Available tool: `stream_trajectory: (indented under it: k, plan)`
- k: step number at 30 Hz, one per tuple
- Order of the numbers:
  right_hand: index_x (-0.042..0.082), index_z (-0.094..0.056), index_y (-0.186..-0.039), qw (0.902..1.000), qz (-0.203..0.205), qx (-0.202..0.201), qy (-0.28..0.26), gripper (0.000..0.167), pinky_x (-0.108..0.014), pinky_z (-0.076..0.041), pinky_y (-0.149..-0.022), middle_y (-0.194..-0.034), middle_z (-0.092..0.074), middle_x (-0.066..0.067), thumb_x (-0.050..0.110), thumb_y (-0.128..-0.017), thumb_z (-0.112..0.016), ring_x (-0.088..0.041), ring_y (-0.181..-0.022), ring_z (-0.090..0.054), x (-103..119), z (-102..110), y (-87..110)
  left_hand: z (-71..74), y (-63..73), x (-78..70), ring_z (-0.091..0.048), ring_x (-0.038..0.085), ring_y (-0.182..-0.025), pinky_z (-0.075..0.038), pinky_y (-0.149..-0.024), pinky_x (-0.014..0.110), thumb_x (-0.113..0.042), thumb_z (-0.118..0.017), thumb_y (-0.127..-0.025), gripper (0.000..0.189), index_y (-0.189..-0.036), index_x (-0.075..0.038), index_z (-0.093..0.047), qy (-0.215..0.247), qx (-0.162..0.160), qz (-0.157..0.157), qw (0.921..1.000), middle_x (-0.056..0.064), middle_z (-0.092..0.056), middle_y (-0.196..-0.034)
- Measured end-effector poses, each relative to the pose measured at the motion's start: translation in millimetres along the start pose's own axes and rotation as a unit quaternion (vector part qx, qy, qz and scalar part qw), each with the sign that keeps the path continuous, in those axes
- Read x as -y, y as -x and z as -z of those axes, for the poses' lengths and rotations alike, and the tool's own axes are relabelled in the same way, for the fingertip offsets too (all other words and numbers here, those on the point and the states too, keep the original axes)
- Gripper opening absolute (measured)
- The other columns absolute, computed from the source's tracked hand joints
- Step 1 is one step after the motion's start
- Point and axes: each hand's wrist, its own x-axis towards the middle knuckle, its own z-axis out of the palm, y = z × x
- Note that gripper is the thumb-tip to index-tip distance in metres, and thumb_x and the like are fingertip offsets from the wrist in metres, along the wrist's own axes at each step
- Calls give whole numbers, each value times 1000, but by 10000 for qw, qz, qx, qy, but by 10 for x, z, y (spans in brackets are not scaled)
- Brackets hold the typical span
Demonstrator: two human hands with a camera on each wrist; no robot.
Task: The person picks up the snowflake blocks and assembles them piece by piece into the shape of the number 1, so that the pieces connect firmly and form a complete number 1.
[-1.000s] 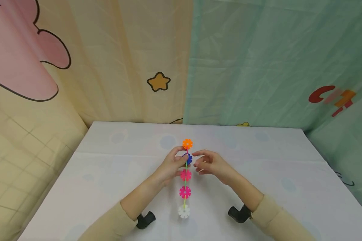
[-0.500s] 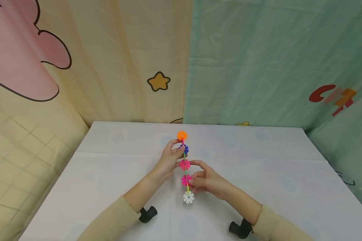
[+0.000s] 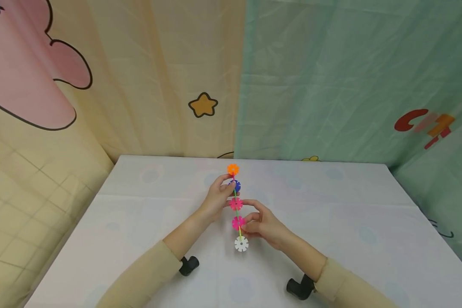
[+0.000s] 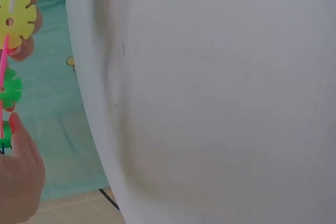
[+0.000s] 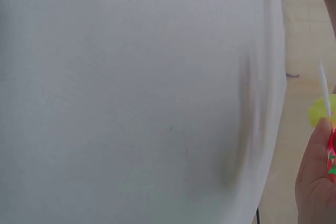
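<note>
A chain of slotted plastic snowflake discs hangs between my hands in the head view. From the top come an orange disc [image 3: 233, 170], a blue disc [image 3: 237, 186], a pink disc [image 3: 236, 204], a magenta disc [image 3: 238, 223] and a white disc [image 3: 241, 244], with other discs edge-on between them. My left hand [image 3: 214, 200] pinches the blue disc between thumb and fingers. Lower down, my right hand [image 3: 267, 226] pinches the magenta disc, its index finger reaching the pink one. The left wrist view shows a yellow disc [image 4: 25, 17] and a green disc [image 4: 11, 88] side-on.
A white cloth covers the table [image 3: 138, 248] below the chain. Behind it hang a yellow curtain [image 3: 158, 107] and a green curtain [image 3: 331, 85]. Black wrist mounts [image 3: 189, 265] sit under both sleeves.
My right hand has come from beside the blue disc down to the magenta disc and taken hold of it. Both hands and the chain have shifted away, toward the table's far edge.
</note>
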Motion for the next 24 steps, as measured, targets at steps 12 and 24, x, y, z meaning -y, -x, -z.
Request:
stream_trajectory:
  k: [12, 24]
  plan:
    - [15, -35, -140, 9963, -343, -768, -162, 63, -26, -53, -64, -77, -59, -4, -7, -85, -57, -16, -65, -61, -6, 64, -268, 106, -395, 46, -60, 31, -93, -51, -81, 37, -6, -47, -97, 40, -136, 1, -43, -313, 114, 46, 9994, 22, -54, -109]
    - [12, -39, -138, 9912, -719, -1039, -396, 62, -24, -53, -60, -77, -60, -6, -11, -84, -57, -14, -63, -60, -44, 74, -474, 160, -680, 230, -57, 12, -64, -53, -69, 24, -1, -47, -95, 37, -132, 0, -48, -210, -428, 565, 9973, 20, -57, -111]
